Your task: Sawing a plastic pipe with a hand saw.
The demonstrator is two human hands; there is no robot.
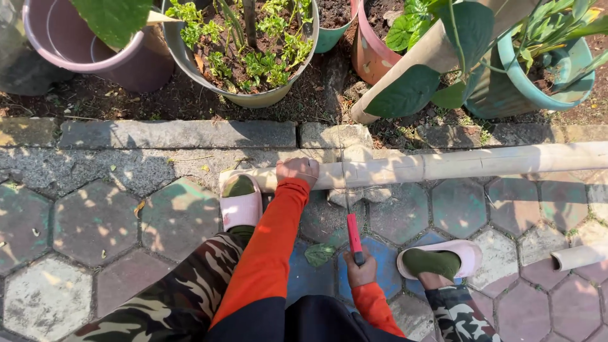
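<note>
Nearest, the right hand (361, 271) grips a red-handled saw (352, 229) cutting the long pale bamboo pole (443, 166) lying on the hexagonal paving, pinned by the clenched left hand (297, 171); a jumping blade could, I judge, nick those knuckles.

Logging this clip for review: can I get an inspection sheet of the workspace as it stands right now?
Surface: paving of hexagonal stones, patchy paint, dappled sun and shade.
Job's things: long bamboo pole lying across the paving; saw with a red handle, blade set across the pole.
Clutter: short bamboo offcut at right; dry leaves on the stones.
Hands: left hand presses the pole near its end; right hand grips the saw handle. Left foot in a pink slipper rests against the pole end.
Cables: nothing seen.
Surroundings: kerb, soil behind it, potted plants in a row, an empty pot at left.
</note>
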